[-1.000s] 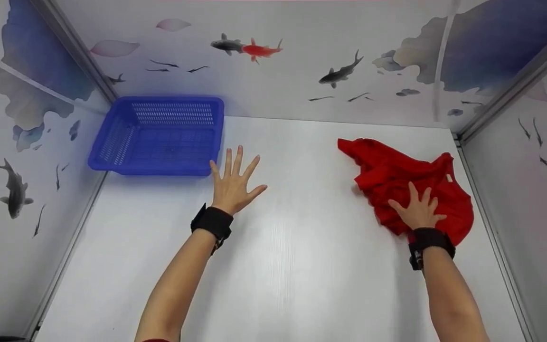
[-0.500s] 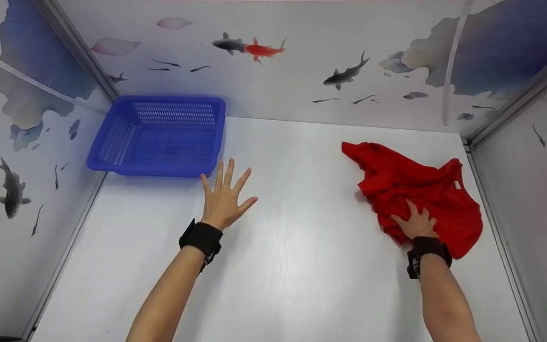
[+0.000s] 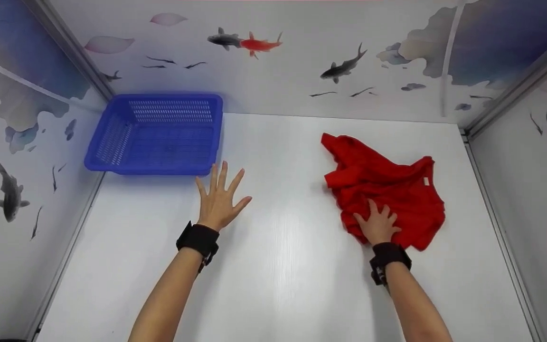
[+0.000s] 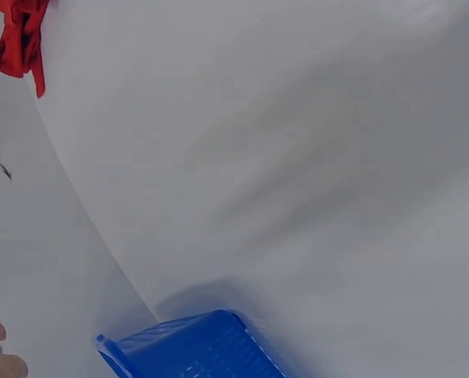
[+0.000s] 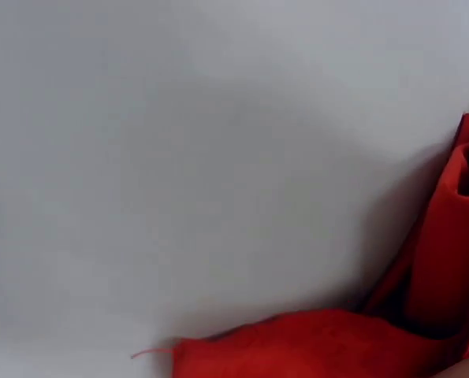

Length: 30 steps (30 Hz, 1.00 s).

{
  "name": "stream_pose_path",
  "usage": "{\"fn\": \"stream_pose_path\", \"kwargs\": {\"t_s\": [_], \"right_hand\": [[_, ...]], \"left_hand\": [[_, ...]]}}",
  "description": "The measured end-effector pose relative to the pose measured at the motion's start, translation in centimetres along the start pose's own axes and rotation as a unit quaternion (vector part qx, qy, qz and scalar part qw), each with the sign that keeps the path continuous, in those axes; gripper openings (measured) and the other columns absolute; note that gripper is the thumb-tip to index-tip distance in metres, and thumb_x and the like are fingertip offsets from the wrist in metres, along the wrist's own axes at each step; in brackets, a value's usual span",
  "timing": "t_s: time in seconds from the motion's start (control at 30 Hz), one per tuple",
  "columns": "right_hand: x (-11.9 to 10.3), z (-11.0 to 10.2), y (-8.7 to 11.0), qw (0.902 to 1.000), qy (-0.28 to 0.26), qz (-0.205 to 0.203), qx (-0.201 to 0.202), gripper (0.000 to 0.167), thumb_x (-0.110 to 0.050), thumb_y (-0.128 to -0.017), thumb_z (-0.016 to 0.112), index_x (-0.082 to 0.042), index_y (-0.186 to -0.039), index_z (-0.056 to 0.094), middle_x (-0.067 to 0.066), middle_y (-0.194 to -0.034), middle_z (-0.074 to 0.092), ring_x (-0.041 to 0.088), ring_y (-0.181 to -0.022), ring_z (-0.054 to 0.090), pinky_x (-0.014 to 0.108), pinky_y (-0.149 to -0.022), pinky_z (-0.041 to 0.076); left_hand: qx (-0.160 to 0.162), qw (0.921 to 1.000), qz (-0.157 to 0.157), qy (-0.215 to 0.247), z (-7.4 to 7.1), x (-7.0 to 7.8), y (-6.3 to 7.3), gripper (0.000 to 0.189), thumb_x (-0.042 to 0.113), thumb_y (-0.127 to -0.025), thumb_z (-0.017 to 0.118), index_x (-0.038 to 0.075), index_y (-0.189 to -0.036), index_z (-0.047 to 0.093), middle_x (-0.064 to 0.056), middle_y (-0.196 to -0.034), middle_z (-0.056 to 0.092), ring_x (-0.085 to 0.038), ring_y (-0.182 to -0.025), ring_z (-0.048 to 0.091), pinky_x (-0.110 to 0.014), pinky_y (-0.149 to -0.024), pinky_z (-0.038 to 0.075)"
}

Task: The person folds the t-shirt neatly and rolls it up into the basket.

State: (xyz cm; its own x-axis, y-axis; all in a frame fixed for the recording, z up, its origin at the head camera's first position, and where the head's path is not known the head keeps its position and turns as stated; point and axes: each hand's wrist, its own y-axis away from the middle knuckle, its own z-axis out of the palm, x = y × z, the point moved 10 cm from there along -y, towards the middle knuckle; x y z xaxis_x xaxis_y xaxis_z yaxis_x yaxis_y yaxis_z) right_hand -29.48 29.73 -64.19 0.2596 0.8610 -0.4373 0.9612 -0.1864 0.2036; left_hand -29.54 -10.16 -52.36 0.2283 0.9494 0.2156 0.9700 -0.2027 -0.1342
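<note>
A crumpled red garment (image 3: pixel 406 199) with a small white tag lies on the right side of the white table. My right hand (image 3: pixel 379 228) rests on its near left part, fingers spread over the cloth. Folds of the red garment (image 5: pixel 447 252) fill the lower right of the right wrist view. My left hand (image 3: pixel 216 206) is held with fingers spread and holds nothing. Its fingertips come close to the near right corner of a blue plastic basket (image 3: pixel 169 172). In the left wrist view, a corner of the blue basket (image 4: pixel 210 346) shows at the bottom.
The basket, with slotted sides, stands at the back left against the walls. Walls printed with fish (image 3: pixel 342 69) enclose the white table (image 3: pixel 278 266) at the back, left and right. A metal strip (image 3: pixel 501 232) runs along the right edge.
The red garment has slid left along the table together with my right hand. My left hand has drawn back slightly toward me and left, still spread. The basket stays in place.
</note>
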Motion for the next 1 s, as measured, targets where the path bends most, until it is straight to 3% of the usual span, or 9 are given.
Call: {"fn": "stream_pose_path", "kwargs": {"t_s": [0.27, 0.5, 0.67, 0.73, 0.8, 0.9, 1.0], "right_hand": [[-7.9, 4.4, 4.0, 0.9984, 0.024, -0.018, 0.048, 0.064, -0.040, -0.093, 0.064, -0.008, -0.144, 0.044, 0.034, -0.140, 0.035, 0.058, -0.128, 0.027, 0.082, -0.089, 0.024], [-13.0, 7.0, 8.4, 0.9926, 0.040, -0.028, 0.111, 0.060, -0.041, -0.088, 0.069, -0.010, -0.137, 0.053, 0.032, -0.133, 0.044, 0.055, -0.122, 0.037, 0.079, -0.085, 0.032], [-15.1, 7.9, 10.2, 0.9929, 0.051, -0.039, 0.100, 0.062, -0.046, -0.089, 0.067, -0.011, -0.139, 0.053, 0.033, -0.133, 0.046, 0.055, -0.120, 0.040, 0.078, -0.082, 0.036], [-15.4, 7.6, 10.5, 0.9940, 0.055, -0.040, 0.086, 0.062, -0.049, -0.090, 0.064, -0.011, -0.139, 0.053, 0.032, -0.129, 0.048, 0.053, -0.117, 0.043, 0.076, -0.082, 0.036], [-15.3, 6.6, 10.4, 0.9931, 0.048, -0.043, 0.097, 0.058, -0.048, -0.091, 0.062, -0.008, -0.132, 0.058, 0.029, -0.122, 0.053, 0.049, -0.110, 0.048, 0.071, -0.083, 0.037], [-15.2, 3.7, 9.7, 0.9821, 0.020, -0.075, 0.172, 0.043, -0.037, -0.091, 0.066, 0.000, -0.112, 0.064, 0.026, -0.107, 0.056, 0.044, -0.097, 0.052, 0.062, -0.079, 0.037], [-15.0, 0.9, 8.3, 0.9591, -0.003, -0.134, 0.249, 0.028, -0.020, -0.088, 0.071, 0.003, -0.101, 0.061, 0.023, -0.103, 0.055, 0.043, -0.095, 0.050, 0.059, -0.078, 0.034]], "left_hand": [[0.001, 1.0000, -0.003, 0.002, 0.7, -0.6, 0.6, 0.068, 0.054, -0.094, 0.054, 0.020, -0.151, 0.038, -0.022, -0.158, 0.019, -0.045, -0.145, 0.011, -0.075, -0.106, 0.006], [0.000, 0.9999, -0.010, 0.005, 0.9, -1.1, 0.8, 0.068, 0.054, -0.094, 0.053, 0.020, -0.151, 0.039, -0.022, -0.158, 0.020, -0.043, -0.146, 0.012, -0.075, -0.105, 0.008], [-0.003, 0.9996, -0.019, 0.022, 1.2, -1.9, 1.0, 0.067, 0.052, -0.094, 0.053, 0.019, -0.151, 0.038, -0.022, -0.158, 0.019, -0.044, -0.145, 0.013, -0.075, -0.105, 0.005], [-0.006, 0.9994, -0.024, 0.026, 1.6, -2.3, 1.2, 0.067, 0.051, -0.095, 0.053, 0.019, -0.151, 0.038, -0.022, -0.158, 0.020, -0.045, -0.145, 0.013, -0.075, -0.105, 0.006], [-0.010, 0.9991, -0.029, 0.028, 2.0, -2.7, 1.4, 0.067, 0.051, -0.095, 0.053, 0.019, -0.151, 0.038, -0.022, -0.158, 0.020, -0.044, -0.145, 0.013, -0.075, -0.105, 0.006], [-0.013, 0.9985, -0.037, 0.039, 2.7, -3.2, 1.9, 0.066, 0.048, -0.095, 0.055, 0.017, -0.150, 0.039, -0.022, -0.157, 0.022, -0.044, -0.145, 0.014, -0.074, -0.106, 0.006], [-0.013, 0.9977, -0.044, 0.049, 3.4, -3.6, 2.5, 0.065, 0.046, -0.094, 0.057, 0.016, -0.149, 0.041, -0.023, -0.156, 0.025, -0.044, -0.145, 0.015, -0.074, -0.106, 0.007]]}}
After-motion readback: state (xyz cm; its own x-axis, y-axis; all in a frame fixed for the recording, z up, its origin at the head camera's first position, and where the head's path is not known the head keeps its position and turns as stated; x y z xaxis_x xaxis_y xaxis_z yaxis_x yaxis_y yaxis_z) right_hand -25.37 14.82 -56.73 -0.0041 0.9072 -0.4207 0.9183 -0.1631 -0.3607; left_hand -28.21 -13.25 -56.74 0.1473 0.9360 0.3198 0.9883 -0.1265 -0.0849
